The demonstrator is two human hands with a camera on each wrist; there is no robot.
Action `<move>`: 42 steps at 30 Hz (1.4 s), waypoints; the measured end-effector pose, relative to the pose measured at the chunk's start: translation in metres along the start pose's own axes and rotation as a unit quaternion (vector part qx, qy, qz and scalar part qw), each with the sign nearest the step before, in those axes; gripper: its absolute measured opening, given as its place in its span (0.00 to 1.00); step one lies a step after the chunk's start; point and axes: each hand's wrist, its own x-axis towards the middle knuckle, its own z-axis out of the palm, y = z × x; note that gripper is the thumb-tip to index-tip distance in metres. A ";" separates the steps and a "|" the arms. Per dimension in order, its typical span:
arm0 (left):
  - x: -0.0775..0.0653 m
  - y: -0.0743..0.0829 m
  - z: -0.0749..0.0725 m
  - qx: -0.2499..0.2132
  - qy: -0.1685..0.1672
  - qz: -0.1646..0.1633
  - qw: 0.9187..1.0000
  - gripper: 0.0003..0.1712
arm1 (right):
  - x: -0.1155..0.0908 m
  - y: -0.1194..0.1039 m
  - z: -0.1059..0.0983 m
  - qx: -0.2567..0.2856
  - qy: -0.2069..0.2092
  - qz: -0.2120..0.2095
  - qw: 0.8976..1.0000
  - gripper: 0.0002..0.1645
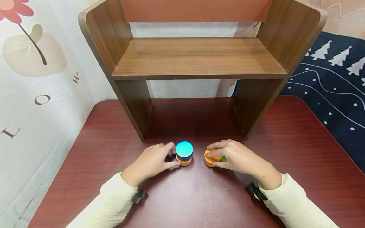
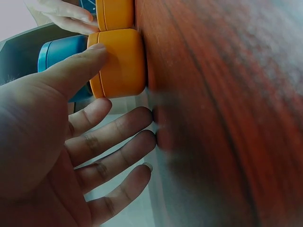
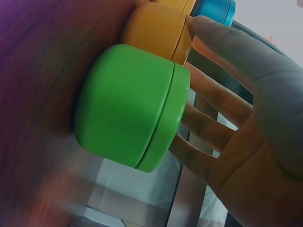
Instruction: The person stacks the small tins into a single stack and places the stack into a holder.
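- Blue container (image 1: 184,149), just below the centre of the head view, sits on top of the left orange container (image 1: 185,162); a sideways nudge at this height could slide it off or tip the pair.
- The left hand (image 1: 154,160) reaches the stack from the left of the frame, its thumb on the left orange container's side and the index fingertip close by the edge, the other fingers spread apart. How firmly it touches I cannot tell — if the thumb pushes harder than the index finger steadies, the lower container could skid or turn.
- The right orange container (image 1: 210,160), right of the stack, is pinched by the right hand (image 1: 239,158): thumb at its near side, fingers over its top and far side. With part of the hold on the smooth-looking top, a lift could slip, or raise only the lid.
- The green container (image 3: 128,106) fills the middle of the right wrist view, close to the right orange container and mostly hidden under the hand in the head view; the palm could knock it over or drag it along.
- The two orange containers stand near each other on the table (image 1: 182,199) — a leftward swing of the right hand could bump the stack.
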 end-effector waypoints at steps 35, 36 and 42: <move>-0.002 0.001 -0.003 0.014 -0.003 0.001 1.000 0.23 | 0.003 -0.002 0.004 -0.006 -0.009 0.012 1.000 0.19; -0.002 0.001 -0.002 0.015 -0.002 0.002 1.000 0.23 | 0.002 -0.002 0.004 -0.005 -0.011 0.014 1.000 0.20; -0.002 0.000 -0.002 0.017 -0.003 0.005 1.000 0.22 | 0.001 -0.002 0.004 -0.003 -0.014 0.020 1.000 0.19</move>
